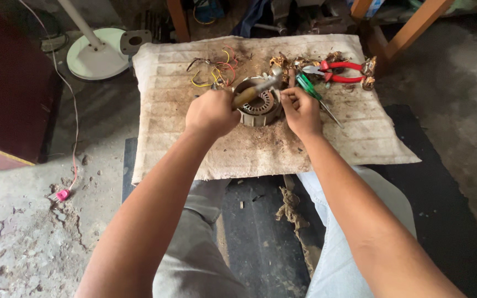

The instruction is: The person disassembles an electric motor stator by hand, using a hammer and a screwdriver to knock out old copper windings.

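The stator (259, 104) sat near the middle of the cloth (194, 149), which was spread on the floor, and both hands were right on it. The left hand (212, 112) was clenched round the wooden handle of a hammer (258, 90), whose metal head hung over the stator's far rim. The right hand (300, 110) pinched a thin tool at the ring's right edge; what exactly that tool was could not be told, though a green-handled screwdriver (311, 91) lay just beside the fingers.

That stator looked like stacked steel plates: heavy for its size, stiff, unlikely to slip on the rough cloth. The outer rim seemed the safe place to take it; the slotted inner teeth looked sharp-edged, and any leftover winding would be fragile.

Beyond it lay loose wires (219, 69) in red and yellow, copper scraps (285, 60), and red pliers (340, 72). Brown grit dusted the cloth around the ring. A white fan base (97, 55) stood off to the left.
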